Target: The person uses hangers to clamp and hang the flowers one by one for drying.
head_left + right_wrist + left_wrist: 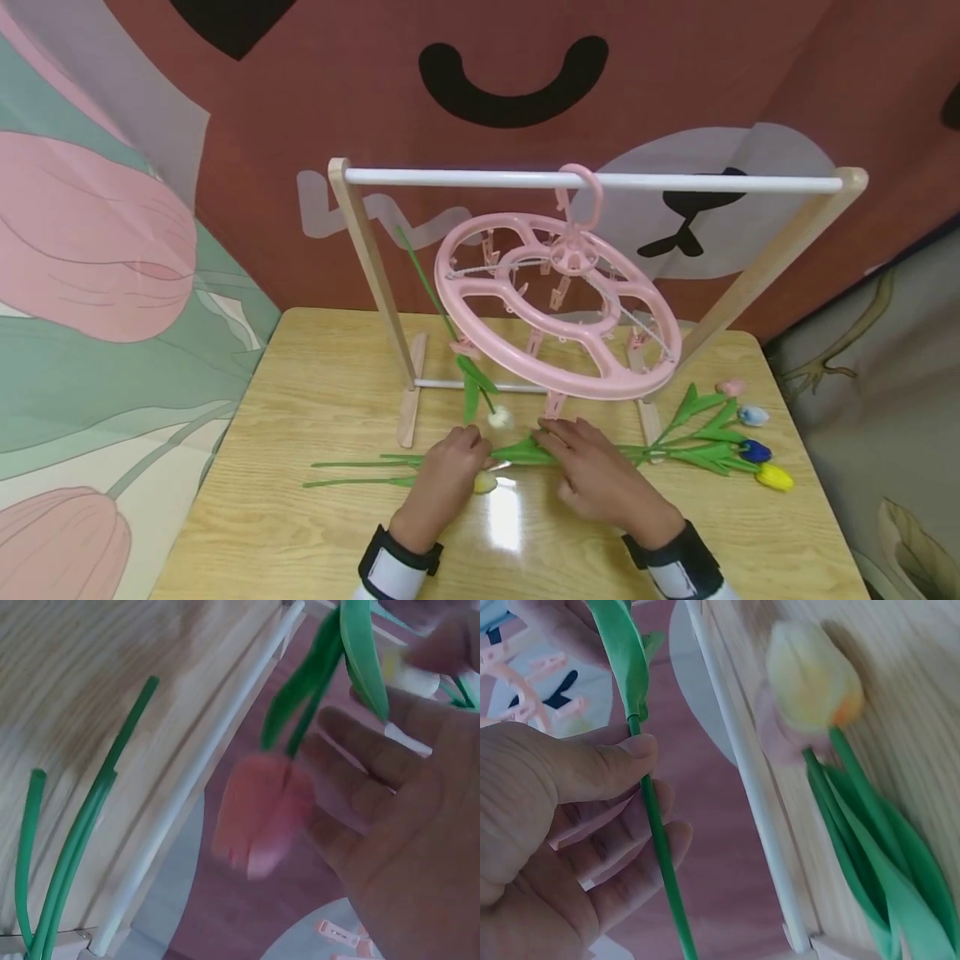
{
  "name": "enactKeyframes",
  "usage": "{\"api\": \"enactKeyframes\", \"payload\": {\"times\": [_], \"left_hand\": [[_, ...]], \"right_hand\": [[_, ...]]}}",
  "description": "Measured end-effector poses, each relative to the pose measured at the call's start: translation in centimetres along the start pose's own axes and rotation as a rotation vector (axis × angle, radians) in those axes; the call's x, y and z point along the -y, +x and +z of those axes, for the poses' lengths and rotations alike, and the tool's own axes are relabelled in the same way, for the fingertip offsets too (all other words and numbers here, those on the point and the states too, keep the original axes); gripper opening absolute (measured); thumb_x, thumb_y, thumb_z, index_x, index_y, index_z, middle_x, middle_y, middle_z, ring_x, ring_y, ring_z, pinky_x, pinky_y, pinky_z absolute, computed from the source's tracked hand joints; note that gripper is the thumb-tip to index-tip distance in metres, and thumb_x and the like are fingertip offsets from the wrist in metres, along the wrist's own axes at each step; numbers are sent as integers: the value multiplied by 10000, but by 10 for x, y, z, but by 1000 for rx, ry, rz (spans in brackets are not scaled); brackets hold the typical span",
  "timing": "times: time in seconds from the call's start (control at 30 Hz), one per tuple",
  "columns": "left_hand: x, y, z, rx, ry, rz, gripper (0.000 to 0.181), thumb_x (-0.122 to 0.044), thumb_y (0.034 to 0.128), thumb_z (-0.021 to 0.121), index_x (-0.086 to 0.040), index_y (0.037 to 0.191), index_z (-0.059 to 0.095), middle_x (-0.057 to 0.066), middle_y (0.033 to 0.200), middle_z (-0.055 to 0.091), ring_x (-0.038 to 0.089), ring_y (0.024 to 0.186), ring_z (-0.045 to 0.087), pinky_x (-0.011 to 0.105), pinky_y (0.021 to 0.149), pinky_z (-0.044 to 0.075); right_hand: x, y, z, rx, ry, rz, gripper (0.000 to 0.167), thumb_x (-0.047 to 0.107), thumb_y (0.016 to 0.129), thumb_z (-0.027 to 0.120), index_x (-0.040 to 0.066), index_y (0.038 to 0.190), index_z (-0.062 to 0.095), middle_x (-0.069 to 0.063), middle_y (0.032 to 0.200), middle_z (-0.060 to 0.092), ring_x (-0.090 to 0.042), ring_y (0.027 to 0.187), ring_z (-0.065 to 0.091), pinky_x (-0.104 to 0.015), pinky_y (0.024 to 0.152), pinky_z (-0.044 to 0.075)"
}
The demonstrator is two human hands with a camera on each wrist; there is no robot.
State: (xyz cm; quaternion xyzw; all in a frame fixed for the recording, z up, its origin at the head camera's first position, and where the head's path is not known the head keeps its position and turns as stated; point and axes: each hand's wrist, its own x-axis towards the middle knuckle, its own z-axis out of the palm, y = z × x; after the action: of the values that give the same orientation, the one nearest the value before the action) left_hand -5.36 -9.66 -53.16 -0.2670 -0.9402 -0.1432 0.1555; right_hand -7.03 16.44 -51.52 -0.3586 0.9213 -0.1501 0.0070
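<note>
My left hand point(447, 473) point(577, 810) pinches a green stem point(658, 840) between thumb and fingers, below its leaf. To its right, my right hand point(603, 479) point(405, 780) has its fingers extended at green leaves point(528, 452). In the right wrist view, those fingers lie beside a blurred salmon-pink tulip point(264, 814); whether they hold it is unclear. A pale yellow tulip point(485, 482) point(814, 675) lies near my left hand. A white tulip point(500, 417) hangs head down from a pink clip point(465, 347).
The round pink clip hanger point(517, 358) hangs tilted from the white bar point(480, 178) of a wooden rack, just beyond my hands. At the right lie a yellow tulip point(774, 477), a dark blue one point(755, 452), a light blue one point(753, 416) and a pink one point(731, 387).
</note>
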Motion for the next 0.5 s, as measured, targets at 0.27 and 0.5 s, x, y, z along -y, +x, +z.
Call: {"api": "enactKeyframes", "payload": {"times": [0.27, 0.5], "left_hand": [[-13, 9, -4, 3, 32, 71, 279, 85, 742, 799, -123, 920, 744, 4, 913, 660, 138, 792, 625, 231, 607, 562], [-17, 13, -10, -33, 42, 72, 242, 45, 772, 818, -129, 925, 747, 5, 954, 682, 143, 845, 644, 251, 672, 561]], "right_hand": [[-3, -2, 6, -97, -110, -23, 323, 133, 882, 810, 150, 1199, 752, -28, 1160, 744, -213, 1056, 692, -392, 871, 615], [-10, -2, 11, -254, -90, -63, 353, 21, 791, 865, 166, 1103, 792, 5, 971, 696, -116, 853, 673, -249, 659, 596]]}}
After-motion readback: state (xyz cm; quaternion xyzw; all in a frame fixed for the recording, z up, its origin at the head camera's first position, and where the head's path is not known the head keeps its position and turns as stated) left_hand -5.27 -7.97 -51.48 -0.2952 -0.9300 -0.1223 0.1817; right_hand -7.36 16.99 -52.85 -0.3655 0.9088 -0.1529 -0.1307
